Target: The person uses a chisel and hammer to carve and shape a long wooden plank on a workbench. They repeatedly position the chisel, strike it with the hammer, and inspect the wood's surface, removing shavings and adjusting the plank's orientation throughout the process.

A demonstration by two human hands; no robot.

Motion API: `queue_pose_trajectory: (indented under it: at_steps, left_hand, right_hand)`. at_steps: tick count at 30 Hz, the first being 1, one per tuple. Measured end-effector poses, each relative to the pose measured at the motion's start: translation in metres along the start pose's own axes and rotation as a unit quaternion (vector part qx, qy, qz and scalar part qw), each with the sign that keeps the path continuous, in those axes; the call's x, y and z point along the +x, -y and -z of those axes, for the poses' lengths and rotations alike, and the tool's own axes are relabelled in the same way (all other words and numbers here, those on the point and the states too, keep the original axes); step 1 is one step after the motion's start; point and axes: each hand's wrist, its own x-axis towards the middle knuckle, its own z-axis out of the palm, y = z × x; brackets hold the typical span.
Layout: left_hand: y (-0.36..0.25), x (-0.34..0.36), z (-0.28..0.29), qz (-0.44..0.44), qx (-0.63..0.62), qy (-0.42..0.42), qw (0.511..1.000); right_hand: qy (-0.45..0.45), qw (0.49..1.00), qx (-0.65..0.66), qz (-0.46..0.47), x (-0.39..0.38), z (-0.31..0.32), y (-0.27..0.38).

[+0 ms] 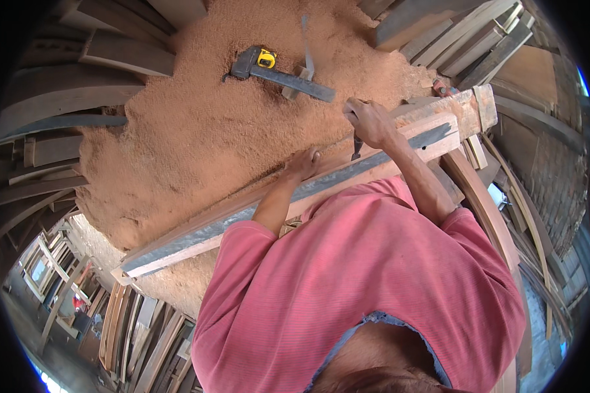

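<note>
A long wooden beam (367, 165) with a dark grey stripe lies slantwise in front of my body, its right end farther away. My right hand (368, 123) is closed in a fist around an upright chisel (357, 148), whose dark metal end points down at the wood on the beam's far side. The handle is hidden inside the fist. Farther left, my left hand (301, 165) lies at the beam's far edge with its fingers curled over the wood; the fingertips are partly hidden.
Beyond the beam, sawdust (177, 144) covers the surface. A dark square-shaped tool (288, 80) lies there with a yellow tape measure (266, 58), a thin metal blade (307, 49) and a small wood block (291, 92). Stacked planks (131, 52) stand around the edges. A red tool (442, 88) sits far right.
</note>
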Motion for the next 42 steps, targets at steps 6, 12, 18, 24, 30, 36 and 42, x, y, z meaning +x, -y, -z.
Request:
queue_pose_trajectory:
  at_steps: [6,12,18,24,30,36,42]
  left_hand:
    - [0.005,-0.005,-0.01,-0.039,0.011,-0.074,0.996]
    - [0.008,0.011,-0.008,-0.077,0.036,-0.075,0.994]
    - [-0.001,0.003,0.002,-0.037,0.049,-0.149,0.987]
    - [0.041,-0.026,0.047,0.137,-0.172,-0.352,0.91]
    - [0.081,-0.133,0.035,0.289,-0.252,-0.62,0.685]
    - [0.135,-0.181,-0.058,0.498,-0.458,-0.512,0.529]
    - [0.108,-0.17,-0.072,0.439,-0.571,-0.4,0.567]
  right_hand:
    - [-0.101,0.994,-0.01,0.031,-0.076,0.01,0.027]
    - [-0.206,0.977,-0.018,0.057,-0.188,-0.023,0.033]
    - [-0.336,0.942,0.009,0.028,-0.165,-0.007,-0.007]
    - [-0.351,0.93,-0.007,-0.112,-0.119,0.022,-0.086]
    - [-0.172,0.808,0.528,-0.198,-0.048,-0.017,-0.087]
    - [0.031,0.867,0.483,-0.117,0.02,-0.038,0.032]
    - [0.366,0.888,-0.237,0.144,-0.052,-0.079,-0.012]
